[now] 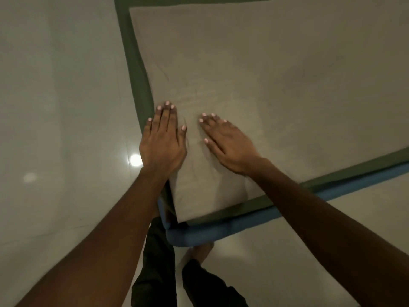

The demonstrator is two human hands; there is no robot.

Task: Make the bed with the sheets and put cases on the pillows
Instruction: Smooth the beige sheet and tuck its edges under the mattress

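A beige sheet (265, 85) with a dark green border (135, 69) covers the bed and fills the upper right of the head view. My left hand (162, 140) lies flat on the sheet near the bed's left edge, fingers stretched out. My right hand (225, 145) rests palm down beside it, fingers slightly spread. Both press on the sheet close to the near corner, where small wrinkles show. Neither hand grips anything. A blue mattress edge (221, 227) shows under the sheet at the corner. No pillow is in view.
Glossy pale floor tiles (62, 129) lie to the left and in front of the bed, with light reflections. My dark trouser legs (159, 262) and a bare foot (199, 251) stand right at the bed's near corner.
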